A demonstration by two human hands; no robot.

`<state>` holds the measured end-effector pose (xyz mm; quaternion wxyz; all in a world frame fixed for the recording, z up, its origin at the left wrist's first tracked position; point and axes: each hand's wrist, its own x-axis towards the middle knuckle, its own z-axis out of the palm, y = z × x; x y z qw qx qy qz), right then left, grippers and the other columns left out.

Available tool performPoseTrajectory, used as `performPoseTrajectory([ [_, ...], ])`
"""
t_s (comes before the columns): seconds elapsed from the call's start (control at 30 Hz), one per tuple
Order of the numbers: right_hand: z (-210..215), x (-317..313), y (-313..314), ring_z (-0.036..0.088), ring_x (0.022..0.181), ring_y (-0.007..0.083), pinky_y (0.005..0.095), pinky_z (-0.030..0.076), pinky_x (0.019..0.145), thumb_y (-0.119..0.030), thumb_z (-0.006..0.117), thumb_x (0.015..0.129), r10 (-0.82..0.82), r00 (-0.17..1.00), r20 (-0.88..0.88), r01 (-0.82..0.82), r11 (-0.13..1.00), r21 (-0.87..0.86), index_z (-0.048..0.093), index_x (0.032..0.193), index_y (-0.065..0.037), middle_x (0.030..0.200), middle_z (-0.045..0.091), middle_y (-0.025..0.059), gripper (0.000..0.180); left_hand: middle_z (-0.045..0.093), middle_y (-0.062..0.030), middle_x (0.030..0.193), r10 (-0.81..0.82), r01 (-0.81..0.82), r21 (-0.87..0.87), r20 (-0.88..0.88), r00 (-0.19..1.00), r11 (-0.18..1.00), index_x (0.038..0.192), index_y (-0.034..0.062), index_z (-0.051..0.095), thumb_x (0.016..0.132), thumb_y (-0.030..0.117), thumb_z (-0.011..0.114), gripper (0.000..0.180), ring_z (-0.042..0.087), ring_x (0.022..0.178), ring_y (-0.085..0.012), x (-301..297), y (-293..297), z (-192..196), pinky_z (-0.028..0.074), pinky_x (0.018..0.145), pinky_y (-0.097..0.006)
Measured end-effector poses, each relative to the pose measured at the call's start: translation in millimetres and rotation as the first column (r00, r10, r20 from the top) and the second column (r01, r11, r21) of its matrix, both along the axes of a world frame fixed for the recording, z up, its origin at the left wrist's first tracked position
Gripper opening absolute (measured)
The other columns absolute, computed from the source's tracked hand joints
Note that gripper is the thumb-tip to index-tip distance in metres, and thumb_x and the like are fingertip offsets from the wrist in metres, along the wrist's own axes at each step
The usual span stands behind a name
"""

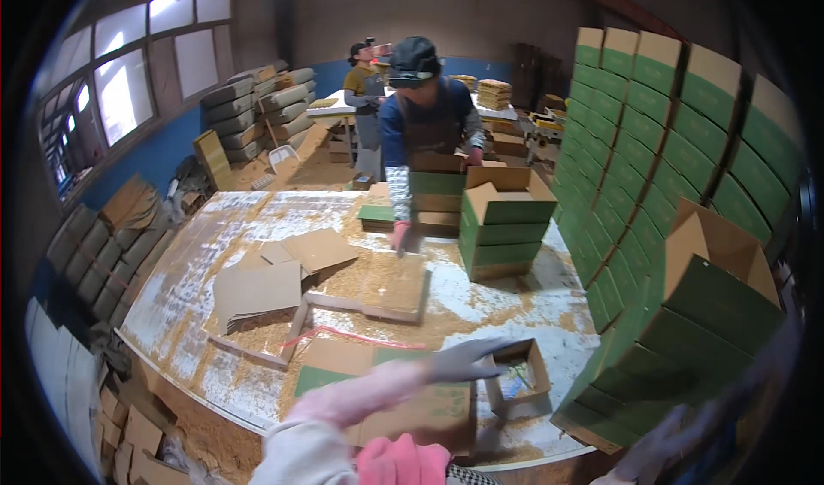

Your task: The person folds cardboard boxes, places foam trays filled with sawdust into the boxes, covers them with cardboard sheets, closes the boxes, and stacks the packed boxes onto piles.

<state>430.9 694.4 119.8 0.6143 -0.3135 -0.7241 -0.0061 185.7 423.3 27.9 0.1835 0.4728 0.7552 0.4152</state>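
Observation:
My left hand [468,360], in a grey glove with a pink sleeve above it, reaches over the table with its fingers stretched out. Its fingertips are at the rim of a small open cardboard box [518,405]. Inside that box lie small blue and pale items too small to name. Under my left forearm is a flattened green and brown carton [421,412]. Low on the right, my right hand [657,451] is smeared by motion, beside a stack of green boxes [635,382]; its fingers are unclear.
Across the table [197,253], a co-worker [429,116] reaches toward a board [395,283] strewn with brown crumbs. Cardboard sheets [257,292] lie left of it. An open green box [506,227] stands near the co-worker. Tall stacked green boxes [669,116] line the right.

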Motion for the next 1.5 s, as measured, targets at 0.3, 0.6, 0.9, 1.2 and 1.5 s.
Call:
performPoseTrajectory([
  [0.3,-265.8,-39.7,-171.3,0.048,0.116,0.0313,0.0439,0.039,0.096,-0.038,0.088,0.052,0.944,0.044,0.328,-0.432,0.314,-0.845,0.041,0.131,-0.005,0.123,0.049,0.0169,0.098,0.017,-0.0385,0.142,0.34,-0.469,-0.472,-0.335,0.879,0.747,0.147,0.0105,0.019,0.07,0.06,0.064,0.101,0.022,0.131,-0.0551,158.8,-324.3,-193.8,0.023,0.105,-0.058],
  [0.6,-165.4,-44.8,-176.6,0.043,0.124,0.0387,0.0441,0.037,0.102,-0.029,0.09,0.047,0.859,0.261,0.44,-0.707,0.481,-0.519,0.036,0.134,-0.003,0.133,0.044,0.0214,0.106,0.019,-0.0244,0.149,0.243,-0.201,-0.886,-0.104,0.964,0.419,0.145,0.0022,0.023,0.091,0.025,0.046,0.063,0.019,0.139,-0.0369,127.6,-306.5,-123.0,0.021,0.108,-0.055],
  [0.9,-63.2,-213.3,-176.4,0.052,0.109,0.0234,0.0337,0.042,0.093,-0.023,0.064,0.077,0.986,-0.158,-0.052,-0.723,-0.152,-0.674,0.053,0.115,0.0,0.113,0.056,0.0131,0.046,0.065,-0.0164,0.086,0.481,-0.285,-0.48,0.356,0.801,0.83,0.132,-0.0015,0.036,0.093,0.047,0.047,0.063,0.065,0.071,-0.0266,31.0,-295.9,67.9,0.05,0.068,-0.036],
  [1.2,-79.6,-215.5,-231.6,0.031,0.134,0.0338,0.0325,0.028,0.109,-0.041,0.076,0.073,0.969,-0.243,0.048,-0.546,-0.096,-0.832,0.008,0.138,0.016,0.139,0.03,0.032,0.109,0.033,-0.0257,0.142,-0.372,-0.152,-0.512,-0.768,0.521,0.846,0.142,0.0091,0.031,0.085,0.041,0.055,0.07,0.03,0.135,-0.0383,8.4,-218.2,-68.8,0.015,0.108,-0.06],
  [1.5,-123.1,-137.6,-201.9,0.051,0.114,0.0256,0.0355,0.039,0.099,-0.006,0.048,0.09,0.912,0.28,-0.299,-0.906,0.147,-0.398,0.044,0.128,0.002,0.125,0.051,0.0165,0.039,0.054,-0.0113,0.102,0.197,-0.297,0.04,-0.83,0.521,0.954,0.12,0.0132,0.053,0.077,0.032,0.058,0.047,0.053,0.094,-0.0295,28.1,-235.9,-43.2,0.039,0.095,-0.051],
])
